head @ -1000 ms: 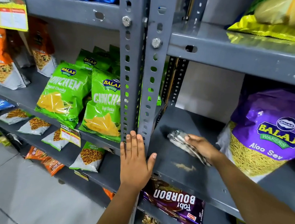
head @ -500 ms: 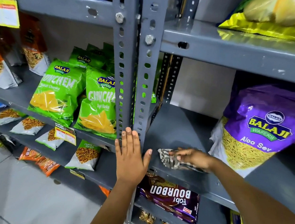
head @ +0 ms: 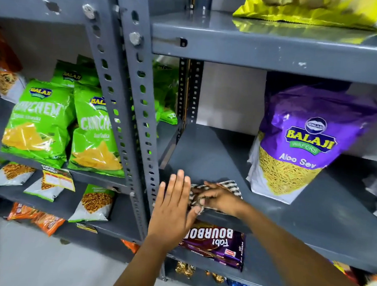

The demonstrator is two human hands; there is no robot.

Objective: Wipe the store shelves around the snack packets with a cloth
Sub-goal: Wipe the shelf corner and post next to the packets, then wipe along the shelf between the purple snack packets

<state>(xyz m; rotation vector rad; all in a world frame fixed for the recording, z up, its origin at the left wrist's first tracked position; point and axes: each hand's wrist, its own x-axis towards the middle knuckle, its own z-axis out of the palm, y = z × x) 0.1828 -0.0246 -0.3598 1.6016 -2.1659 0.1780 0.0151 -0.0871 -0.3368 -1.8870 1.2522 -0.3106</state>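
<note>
Two bare hands meet at the near edge of a grey shelf (head: 216, 154): the right hand (head: 220, 198) clutches a checked cloth (head: 232, 187) bunched at the lip, while the left hand (head: 173, 211) hangs flat and open, holding nothing. Left of the purple Aloo Sev packet (head: 307, 141) the shelf looks wiped; its far right side and the neighbouring shelves of green packets (head: 38, 122) appear untouched.
</note>
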